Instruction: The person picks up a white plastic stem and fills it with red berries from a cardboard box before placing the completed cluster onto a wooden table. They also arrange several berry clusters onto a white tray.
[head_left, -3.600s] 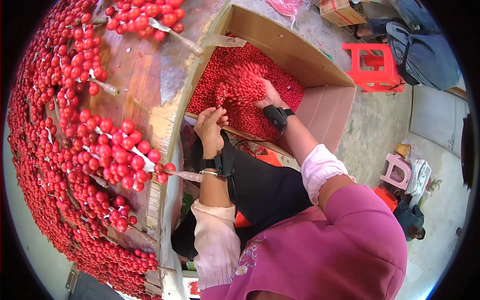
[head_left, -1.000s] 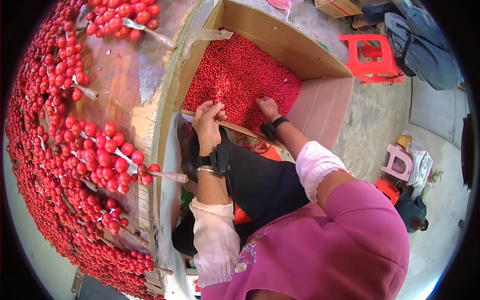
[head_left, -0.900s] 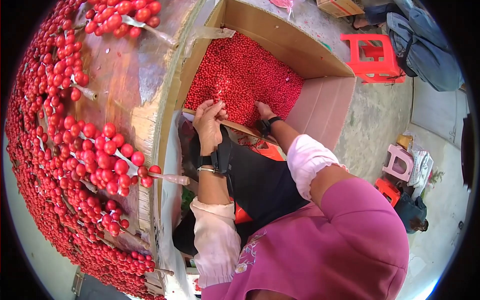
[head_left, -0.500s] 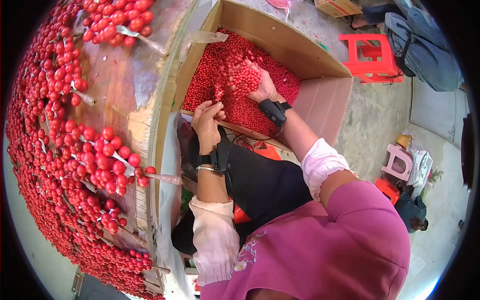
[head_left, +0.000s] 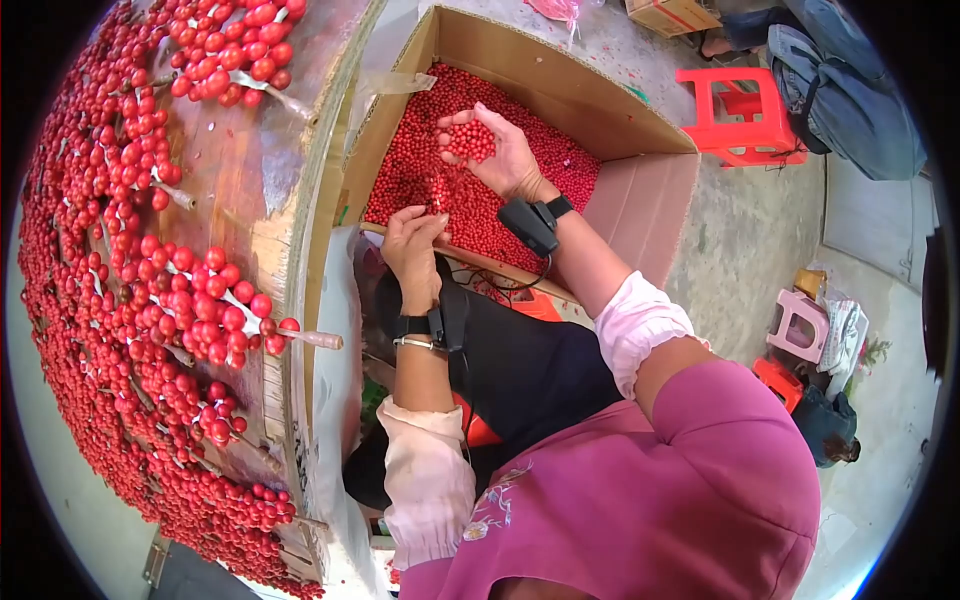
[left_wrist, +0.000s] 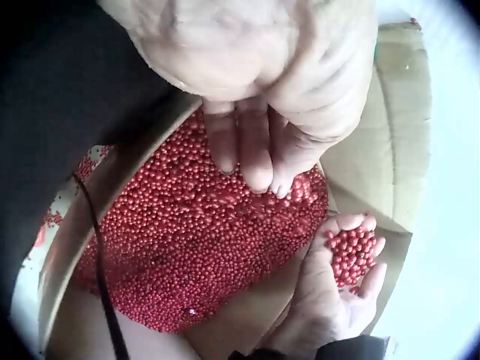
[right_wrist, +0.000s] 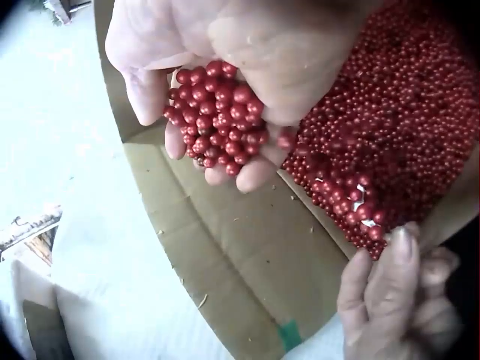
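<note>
Left hand (head_left: 412,250): thumb and fingertips pinching the near end of a small red berry cluster (right_wrist: 356,206), white bits showing among its berries. Cluster is over the near side of the cardboard box (head_left: 560,85), just above the loose red berries (head_left: 500,225) spread inside. Right hand (head_left: 505,158): palm up, fingers curled in a cup round a handful of red berries (head_left: 470,142), held over the box, near the cluster but apart from it. Whether the cluster touches the loose berries below, can't tell. Black devices strapped on both wrists.

Beside the box, on the left hand's side, wooden board (head_left: 245,165) with lots of berry sprigs (head_left: 200,310) lying on it, some with wrapped stem ends at its edge. Past the box, red stool (head_left: 760,135) on the floor, person in jeans (head_left: 850,105) next to it; pink stool (head_left: 801,330) nearer the wearer
</note>
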